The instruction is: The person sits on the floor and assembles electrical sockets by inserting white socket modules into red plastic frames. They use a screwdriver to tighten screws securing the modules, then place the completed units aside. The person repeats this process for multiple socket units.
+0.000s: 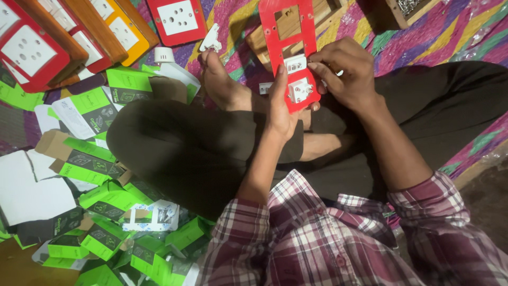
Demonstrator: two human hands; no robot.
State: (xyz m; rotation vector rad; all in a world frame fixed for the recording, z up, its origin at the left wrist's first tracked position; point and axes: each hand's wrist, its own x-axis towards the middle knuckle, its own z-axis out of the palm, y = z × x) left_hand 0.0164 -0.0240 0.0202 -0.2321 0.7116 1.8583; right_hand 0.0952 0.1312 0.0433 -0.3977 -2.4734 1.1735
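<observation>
You hold a red plastic plate [288,50] in the upper middle of the frame, above your crossed legs. It is a long flat panel with rectangular cut-outs; the upper openings are empty, and through them you can see the wooden box [323,16] behind. In the lower part of the plate sit two white switch modules [297,79], small square blocks of smooth plastic, one above the other.

Your left hand [279,108] is closed around the lower left edge of the plate, with the thumb lying along the red surface beside the lower module. Your right hand [344,71] grips the right edge, fingers bent, and the fingertips touch the upper white module. How firmly each module sits in its opening is hard to make out, because your fingers cover the edges.

Your bare foot [222,85] rests just left of the plate, on a woven mat [439,32] with purple, yellow and green stripes. In the upper left corner stand finished boards [32,50] in red, orange and brown with white sockets; they are cut off by the frame edge. The lower left is filled with many green and white cardboard boxes [100,196], flat and torn, lying over each other. Your checked shirt sleeves [317,238] fill the bottom of the frame.
</observation>
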